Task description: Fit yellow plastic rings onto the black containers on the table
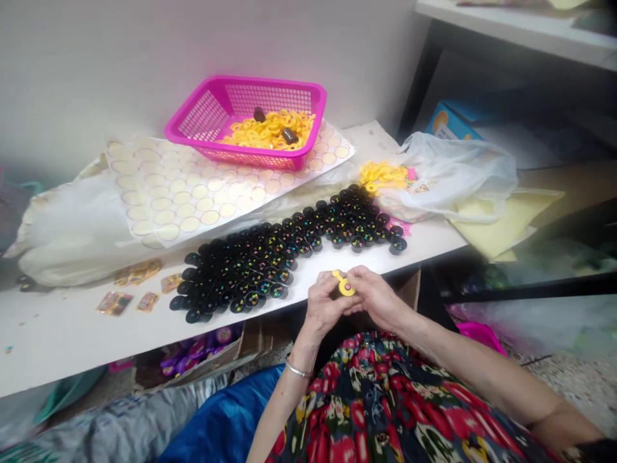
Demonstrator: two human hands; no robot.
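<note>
Just off the table's front edge, my left hand (325, 302) and my right hand (373, 292) meet around a small yellow plastic piece (346, 287). It has a round head with a pinkish centre and a short stem that points up and left. Fingers of both hands close on it from either side. Beyond my hands, rows of small round black cups (255, 257) with coloured specks inside cover the middle of the table. A pile of similar yellow pieces (383, 173) lies at the far right end of those rows.
A pink basket (193, 138) holding yellow pieces and two dark cylinders stands on sheets of round stickers (193, 202). Small printed packets (114, 303) lie at left. A clear plastic bag (457, 167) and yellow paper (506, 218) are at right. Below sits a box of purple items (197, 354).
</note>
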